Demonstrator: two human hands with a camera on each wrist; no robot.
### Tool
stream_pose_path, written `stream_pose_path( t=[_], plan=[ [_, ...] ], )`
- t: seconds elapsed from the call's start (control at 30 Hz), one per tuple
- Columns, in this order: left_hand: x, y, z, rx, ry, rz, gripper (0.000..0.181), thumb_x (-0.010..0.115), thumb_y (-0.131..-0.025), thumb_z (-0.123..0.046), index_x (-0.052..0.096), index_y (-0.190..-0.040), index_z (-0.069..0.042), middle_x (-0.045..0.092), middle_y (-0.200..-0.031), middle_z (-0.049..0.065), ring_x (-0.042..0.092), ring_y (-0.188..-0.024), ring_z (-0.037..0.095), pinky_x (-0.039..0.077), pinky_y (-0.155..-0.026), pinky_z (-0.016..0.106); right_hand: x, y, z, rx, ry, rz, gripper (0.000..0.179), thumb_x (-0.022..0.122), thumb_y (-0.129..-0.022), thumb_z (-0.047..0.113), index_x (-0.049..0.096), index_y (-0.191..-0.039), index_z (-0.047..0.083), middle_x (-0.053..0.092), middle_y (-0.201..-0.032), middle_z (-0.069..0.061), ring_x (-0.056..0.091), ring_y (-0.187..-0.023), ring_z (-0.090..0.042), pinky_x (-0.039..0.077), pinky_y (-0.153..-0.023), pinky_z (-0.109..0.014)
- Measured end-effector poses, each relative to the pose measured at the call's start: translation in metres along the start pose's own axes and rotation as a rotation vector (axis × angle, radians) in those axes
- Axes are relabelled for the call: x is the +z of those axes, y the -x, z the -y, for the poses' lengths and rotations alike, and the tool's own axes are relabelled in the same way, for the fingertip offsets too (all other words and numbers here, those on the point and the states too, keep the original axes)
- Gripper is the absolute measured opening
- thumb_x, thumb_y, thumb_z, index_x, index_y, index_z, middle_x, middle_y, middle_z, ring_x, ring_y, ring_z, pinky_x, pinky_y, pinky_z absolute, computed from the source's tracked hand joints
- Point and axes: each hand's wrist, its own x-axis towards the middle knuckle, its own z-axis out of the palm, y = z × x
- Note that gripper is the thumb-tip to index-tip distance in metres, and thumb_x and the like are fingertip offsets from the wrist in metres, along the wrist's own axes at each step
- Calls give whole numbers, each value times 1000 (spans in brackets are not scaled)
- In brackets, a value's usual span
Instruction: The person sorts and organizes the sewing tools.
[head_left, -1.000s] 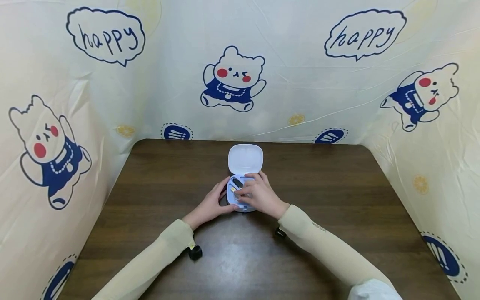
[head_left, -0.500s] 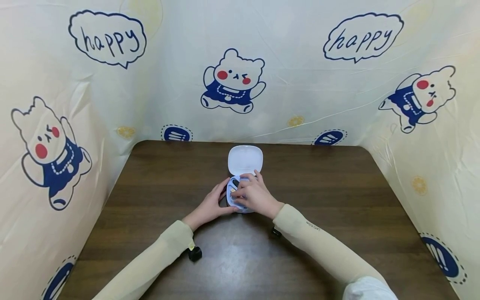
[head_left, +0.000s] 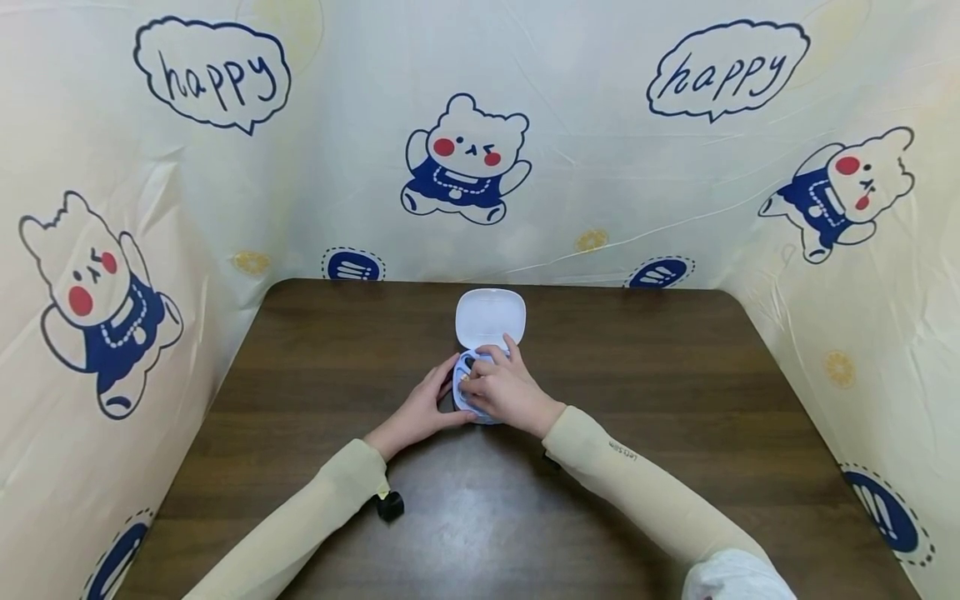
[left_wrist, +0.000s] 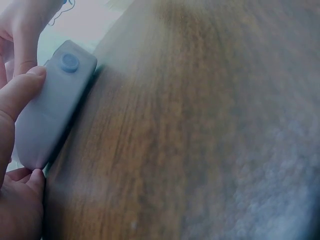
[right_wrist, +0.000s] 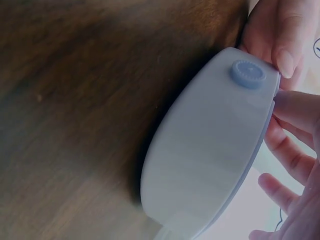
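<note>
A small pale blue storage case (head_left: 491, 318) stands on the table with its lid tipped back. My left hand (head_left: 422, 414) grips the case's left side, thumb at the front and fingers round the edge. Next to that thumb, a round button (left_wrist: 69, 62) shows on the case's front wall. My right hand (head_left: 513, 392) reaches into the case from the right, fingers bent down over the tray. A small black piece (head_left: 470, 363) shows in a slot at the tray's upper left. The right fingertips hide most of the tray, so what they touch is unclear.
The brown wooden table (head_left: 337, 350) spreads around the case. A printed cloth (head_left: 577, 150) with bears and lettering encloses its back and sides. A small black device (head_left: 390, 506) is strapped at the left wrist.
My right hand has shifted slightly left and deeper over the tray, covering more of the pieces inside. The left hand and the case have stayed in place.
</note>
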Motion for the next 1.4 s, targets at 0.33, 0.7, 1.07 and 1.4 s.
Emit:
stream_pose_path(
  t=[0.33, 0.7, 1.07, 1.4],
  plan=[
    [0, 0, -1, 16, 7, -3, 105, 87, -88, -19, 18, -166, -3, 26, -165, 23, 37, -151, 33, 36, -120, 41, -3, 3, -6, 33, -31, -30, 19, 82, -91, 23, 83, -110, 24, 72, -101, 5, 53, -131, -32, 26, -115, -76],
    [1, -1, 1, 21, 17, -6, 107, 88, -86, -21, 19, -165, -2, 26, -166, 22, 34, -153, 32, 36, -120, 39, -20, 8, -28, 167, -189, -163, 14, 79, -94, 19, 82, -107, 15, 77, -106, -3, 57, -125, -33, 26, -117, -73],
    [0, -1, 1, 12, 30, 0, 108, 89, -86, -24, 19, -166, -3, 26, -167, 21, 33, -153, 33, 36, -120, 42, -41, 2, -66, 344, -432, -336, 16, 74, -97, 13, 81, -109, 5, 77, -103, -8, 63, -104, -29, 49, -95, -48],
    [-1, -1, 3, -20, 21, 16, 110, 89, -86, -27, 17, -167, -8, 24, -169, 17, 31, -154, 28, 35, -120, 38, -54, -9, -88, 528, -578, -423, 22, 69, -103, 19, 78, -117, 4, 75, -113, -12, 65, -106, -27, 54, -94, -45]
  ],
)
